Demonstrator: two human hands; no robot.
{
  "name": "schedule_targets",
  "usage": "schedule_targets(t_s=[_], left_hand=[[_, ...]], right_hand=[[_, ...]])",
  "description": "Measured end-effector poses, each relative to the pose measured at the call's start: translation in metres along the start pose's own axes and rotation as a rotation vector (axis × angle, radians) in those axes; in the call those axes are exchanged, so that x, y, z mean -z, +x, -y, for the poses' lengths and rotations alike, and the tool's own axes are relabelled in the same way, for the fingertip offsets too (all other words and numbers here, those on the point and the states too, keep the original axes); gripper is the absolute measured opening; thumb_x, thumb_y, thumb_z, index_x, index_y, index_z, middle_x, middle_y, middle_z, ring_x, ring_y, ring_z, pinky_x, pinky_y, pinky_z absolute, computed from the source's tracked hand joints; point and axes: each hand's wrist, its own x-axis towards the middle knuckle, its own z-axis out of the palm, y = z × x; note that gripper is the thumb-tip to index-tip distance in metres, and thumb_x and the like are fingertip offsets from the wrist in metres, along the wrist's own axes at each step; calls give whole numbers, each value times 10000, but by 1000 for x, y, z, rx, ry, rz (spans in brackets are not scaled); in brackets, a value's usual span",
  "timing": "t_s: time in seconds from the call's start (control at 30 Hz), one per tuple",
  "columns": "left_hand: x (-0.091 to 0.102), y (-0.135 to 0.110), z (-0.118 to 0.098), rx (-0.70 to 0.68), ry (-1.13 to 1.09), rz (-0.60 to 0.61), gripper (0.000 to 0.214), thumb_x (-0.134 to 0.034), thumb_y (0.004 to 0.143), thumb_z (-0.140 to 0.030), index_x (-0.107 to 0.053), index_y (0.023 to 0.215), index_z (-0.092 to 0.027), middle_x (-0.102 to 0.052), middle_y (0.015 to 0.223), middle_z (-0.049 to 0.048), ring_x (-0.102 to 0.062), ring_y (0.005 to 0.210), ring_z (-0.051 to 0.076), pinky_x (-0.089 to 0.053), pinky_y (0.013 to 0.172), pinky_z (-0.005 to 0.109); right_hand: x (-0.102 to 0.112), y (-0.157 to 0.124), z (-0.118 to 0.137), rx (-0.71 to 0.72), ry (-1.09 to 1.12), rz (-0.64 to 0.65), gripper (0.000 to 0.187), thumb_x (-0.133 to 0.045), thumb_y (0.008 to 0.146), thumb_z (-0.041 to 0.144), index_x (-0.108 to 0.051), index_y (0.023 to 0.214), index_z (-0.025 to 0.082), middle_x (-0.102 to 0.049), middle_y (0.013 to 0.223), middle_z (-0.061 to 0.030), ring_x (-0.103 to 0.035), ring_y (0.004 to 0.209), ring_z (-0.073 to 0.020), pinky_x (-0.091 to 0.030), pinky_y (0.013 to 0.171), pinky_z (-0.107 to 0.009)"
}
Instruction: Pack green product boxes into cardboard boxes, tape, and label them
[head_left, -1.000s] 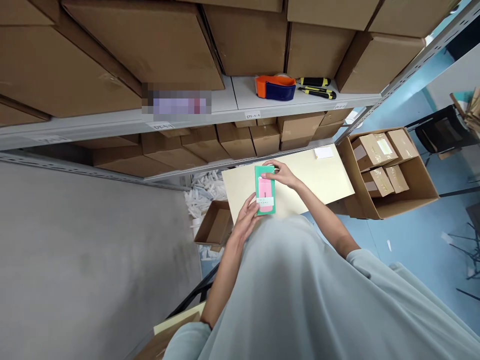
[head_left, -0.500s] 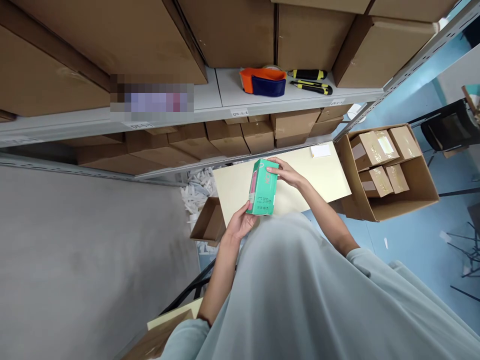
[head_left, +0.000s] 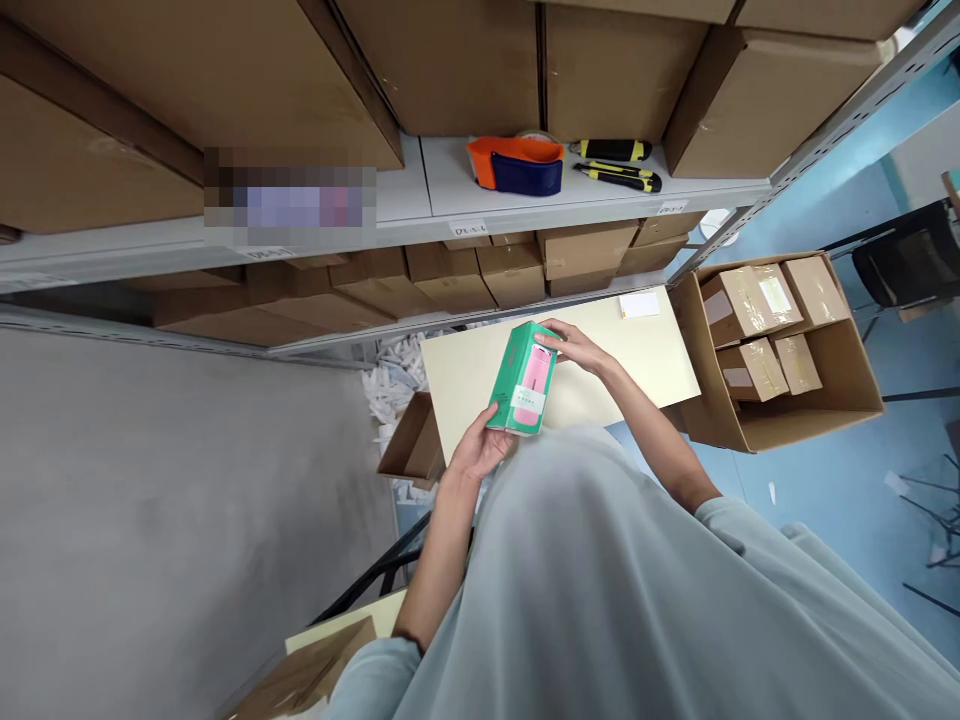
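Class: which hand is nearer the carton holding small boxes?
Right. The right hand, holding the green box, is left of the carton; the left hand, also holding the box, is farther left.

Green carton (head_left: 517, 374) with pink picture (head_left: 534, 380), cream tabletop (head_left: 652, 355), seemingly whitish scraps (head_left: 388, 386)

The fine print on the green-and-pink carton (head_left: 529, 375) is too small to read, while some fingers of the left hand (head_left: 480, 445) are hidden beneath its lower end and some of the right hand (head_left: 577, 348) behind its upper end. A pixelated patch (head_left: 291, 195) masks whatever sits at the upper shelf's edge, where the handwriting on the shelf label (head_left: 469, 229) is hard to make out. The upper cardboard boxes (head_left: 465, 60) run past the top edge, and the shirt (head_left: 600, 560) covers part of the cream tabletop (head_left: 645, 350).
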Motion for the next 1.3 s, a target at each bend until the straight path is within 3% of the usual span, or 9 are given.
schedule_targets(t_s=[0.13, 0.27, 0.37, 0.57, 0.73, 0.87, 1.0, 1.2, 1.3], left_hand=[[-9, -16, -8, -39, -47, 21, 302, -626, 1158, -325, -753, 1381, -166, -871, 1266, 122, -868, 1073, 197, -720, 844, 220], [-16, -27, -12, -150, 100, 36, 172, -842, 998, -207, -810, 1158, -152, -874, 1064, 86, -857, 920, 177, -725, 849, 213], [-19, -26, -12, -214, 247, 49, 330, -978, 884, -252, -813, 1144, -133, -855, 984, 72, -815, 762, 148, -714, 727, 194], [-13, -22, -7, -286, 362, 2, 749, -1065, 792, -426, -730, 1426, -207, -848, 1264, 102, -843, 868, 179, -708, 678, 220], [7, -27, 1, -307, 308, 7, 795, -993, 844, -629, -718, 1493, -261, -814, 1375, 95, -834, 987, 187, -741, 828, 308], [20, -27, 15, -296, 283, 26, 843, -1014, 791, -675, -731, 1456, -241, -842, 1207, 83, -819, 927, 190, -708, 771, 275], [29, -22, 26, -381, 317, -9, 900, -1033, 769, -642, -681, 1502, -255, -837, 1074, 49, -805, 882, 182, -679, 779, 266], [48, -17, 28, -470, 502, 66, 1024, -1099, 646, -520, -620, 1508, -245, -781, 1432, 159, -791, 1268, 322, -686, 1050, 445], [61, -15, 37, -512, 568, 34, 1136, -1090, 633, -492, -551, 1606, -263, -741, 1474, 165, -758, 1331, 351, -690, 1046, 481]], right_hand=[[2, 2, -16, -154, 130, -22, 518, -950, 850, 640, -696, 1060, 241, -725, 955, 28, -698, 919, -154, -615, 744, -222], [-10, 0, -41, -318, 357, -9, 399, -877, 976, 560, -650, 996, 233, -723, 855, 36, -706, 814, -146, -647, 776, -246], [-21, -5, -59, -394, 480, -5, 315, -783, 1073, 522, -679, 1041, 226, -787, 909, -2, -744, 853, -171, -670, 829, -271], [-29, -16, -81, -473, 517, -46, 295, -745, 1103, 499, -694, 1047, 214, -813, 950, -38, -753, 855, -187, -674, 804, -277], [-15, -18, -63, -296, 435, -110, 319, -869, 960, 458, -628, 1004, 254, -703, 888, 48, -672, 833, -144, -629, 774, -233], [-13, -9, -38, -120, 264, -62, 434, -925, 852, 503, -660, 1118, 286, -704, 1011, 62, -666, 934, -136, -588, 815, -216], [-27, 1, -25, -16, 150, -24, 556, -948, 812, 598, -668, 1196, 309, -714, 1142, 39, -670, 1016, -158, -592, 894, -259], [-58, 6, -14, 105, -87, 22, 655, -949, 791, 691, -703, 1239, 281, -731, 1229, -32, -689, 1150, -237, -597, 1012, -353], [-74, 12, -9, 175, -202, 105, 622, -939, 810, 696, -759, 1208, 253, -748, 1330, -67, -688, 1279, -283, -564, 1143, -406]])
